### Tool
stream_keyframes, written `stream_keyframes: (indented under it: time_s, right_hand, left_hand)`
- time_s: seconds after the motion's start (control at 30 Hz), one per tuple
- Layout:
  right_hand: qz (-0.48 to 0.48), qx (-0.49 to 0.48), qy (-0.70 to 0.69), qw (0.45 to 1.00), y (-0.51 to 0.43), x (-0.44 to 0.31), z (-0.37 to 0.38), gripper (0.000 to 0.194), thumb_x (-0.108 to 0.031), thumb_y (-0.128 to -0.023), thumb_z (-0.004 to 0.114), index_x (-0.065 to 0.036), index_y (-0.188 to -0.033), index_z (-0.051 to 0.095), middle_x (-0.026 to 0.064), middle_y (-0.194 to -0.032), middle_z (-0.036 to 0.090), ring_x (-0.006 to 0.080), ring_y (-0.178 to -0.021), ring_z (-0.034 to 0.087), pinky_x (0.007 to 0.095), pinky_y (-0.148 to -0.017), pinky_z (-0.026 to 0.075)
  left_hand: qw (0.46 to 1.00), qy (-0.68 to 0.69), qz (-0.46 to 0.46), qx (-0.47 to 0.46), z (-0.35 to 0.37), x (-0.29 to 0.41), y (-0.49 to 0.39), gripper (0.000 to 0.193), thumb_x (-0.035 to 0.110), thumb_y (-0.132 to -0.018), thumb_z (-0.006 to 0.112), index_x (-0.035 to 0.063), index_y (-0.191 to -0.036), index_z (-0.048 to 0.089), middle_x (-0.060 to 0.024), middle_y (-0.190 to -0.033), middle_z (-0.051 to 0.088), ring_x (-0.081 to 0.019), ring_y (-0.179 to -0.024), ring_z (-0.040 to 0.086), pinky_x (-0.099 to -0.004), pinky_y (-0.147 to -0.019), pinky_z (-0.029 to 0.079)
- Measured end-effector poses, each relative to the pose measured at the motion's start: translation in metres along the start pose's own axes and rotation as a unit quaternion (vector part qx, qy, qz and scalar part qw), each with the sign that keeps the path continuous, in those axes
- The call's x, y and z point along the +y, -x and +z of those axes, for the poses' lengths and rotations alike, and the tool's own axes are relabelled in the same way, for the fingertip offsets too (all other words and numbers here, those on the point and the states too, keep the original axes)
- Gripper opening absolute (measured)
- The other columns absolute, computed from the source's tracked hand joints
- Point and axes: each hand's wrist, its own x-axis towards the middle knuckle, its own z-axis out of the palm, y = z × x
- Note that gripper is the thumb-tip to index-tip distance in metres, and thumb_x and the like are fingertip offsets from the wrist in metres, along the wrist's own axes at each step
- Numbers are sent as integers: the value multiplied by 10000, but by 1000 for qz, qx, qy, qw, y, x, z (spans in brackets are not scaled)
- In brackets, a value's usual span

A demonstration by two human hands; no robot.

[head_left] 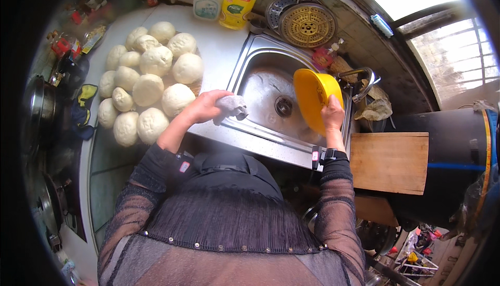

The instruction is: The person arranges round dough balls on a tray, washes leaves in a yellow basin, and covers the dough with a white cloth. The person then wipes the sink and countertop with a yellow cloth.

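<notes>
My left hand (207, 106) grips a crumpled grey cloth (234, 106) above the front left rim of the stainless steel sink (258, 87). Over the sink's right side, my right hand (333, 115) holds a yellow plastic basin (312, 94) by its rim, tilted on its side. The basin's inside is mostly turned from view. A drain strainer (283, 105) shows in the sink floor between the hands. Left of my left hand, several round steamed buns or dough balls (148, 89) sit crowded on a board, most of which they cover.
A chrome faucet (365, 85) curves in at the sink's right. Behind stand a yellow detergent bottle (238, 5), a spray bottle (208, 3) and round steamer racks (308, 24). A wooden cutting board (388, 163) lies right of my right forearm, near a large black barrel (457, 157).
</notes>
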Motion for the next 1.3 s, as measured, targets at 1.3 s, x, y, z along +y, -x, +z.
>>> stream_keyframes:
  time_s: [1.3]
  right_hand:
    - [-93, -518, -62, 848, 41, -25, 234, 547, -228, -732, 711, -42, -1207, 515, 282, -1139, 585, 387, -1012, 618, 425, -859, 509]
  left_hand:
    - [976, 3, -154, 154, 2, 58, 43, 482, -63, -747, 568, 21, -1222, 567, -62, -1141, 620, -152, -1077, 575, -291, -945, 445]
